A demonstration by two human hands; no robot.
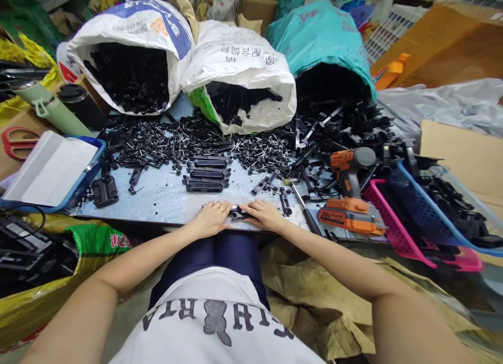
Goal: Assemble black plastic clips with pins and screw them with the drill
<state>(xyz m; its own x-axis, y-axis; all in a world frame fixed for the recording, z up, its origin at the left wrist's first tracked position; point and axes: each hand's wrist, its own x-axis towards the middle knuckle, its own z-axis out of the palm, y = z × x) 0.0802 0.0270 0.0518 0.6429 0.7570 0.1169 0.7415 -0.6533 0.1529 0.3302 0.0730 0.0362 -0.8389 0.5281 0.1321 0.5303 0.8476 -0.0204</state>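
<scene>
The front edge of the counter (pixel 171 190) runs right beneath my wrists, and to my left I have a bare stretch reaching nearly to the blue tray (pixel 87 182). Straight ahead there is only a narrow strip before a neat row of long black pieces (pixel 208 172), laid one behind another; past those, a heap of small parts (pixel 257 152) with silvery pins spreads to the mouths of the sacks. My right side is tighter: the hammer (pixel 307 209) lies near, its handle slanting toward the edge, with the orange drill (pixel 351 217) just beside it and the pink basket (pixel 403 241) after that. My left fingers (pixel 220 214) are closed on the left end of a dark part (pixel 236 212), and my right fingers (pixel 253 211) are pinched nearly shut on its right end; how hard they press I cannot tell. The part sits at the counter's front edge, between both hands, mostly covered by them; what shows is dark, with a bright strip along its far side.
</scene>
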